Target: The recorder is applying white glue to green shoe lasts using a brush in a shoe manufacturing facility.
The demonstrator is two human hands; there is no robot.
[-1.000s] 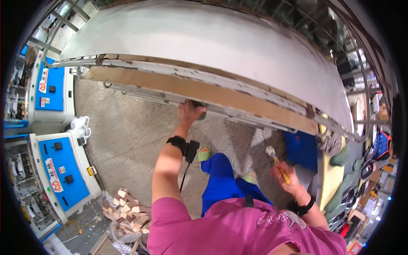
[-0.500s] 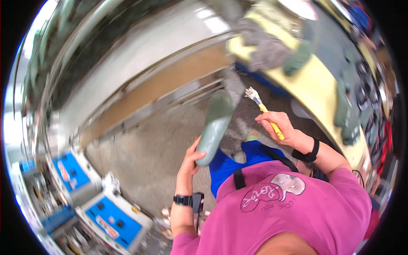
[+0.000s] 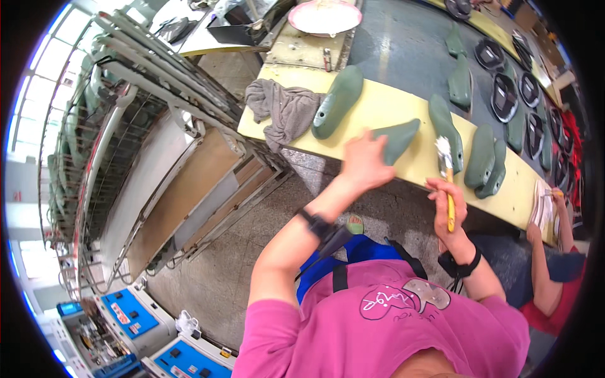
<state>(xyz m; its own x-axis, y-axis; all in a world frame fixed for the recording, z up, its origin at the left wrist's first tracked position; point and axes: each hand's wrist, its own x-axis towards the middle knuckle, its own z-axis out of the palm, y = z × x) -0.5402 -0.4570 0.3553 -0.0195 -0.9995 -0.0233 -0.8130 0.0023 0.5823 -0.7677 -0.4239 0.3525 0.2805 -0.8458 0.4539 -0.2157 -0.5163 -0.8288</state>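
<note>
We hold a green shoe last point(image 3: 401, 140) over the worktop's point(image 3: 396, 101) near edge.

Our left hand point(image 3: 365, 162) reaches up and rightward, palm down, fingers and thumb closed around the last's near end; whether it rests on the surface, we cannot tell. Our right hand point(image 3: 449, 208), its forearm angled up and leftward, has its fingers wrapped about a yellow-handled brush point(image 3: 450, 200), bristles upward, just right of that last. A grey cloth point(image 3: 285, 113) drapes over the worktop's near left corner, beside another green last point(image 3: 338, 104).
</note>
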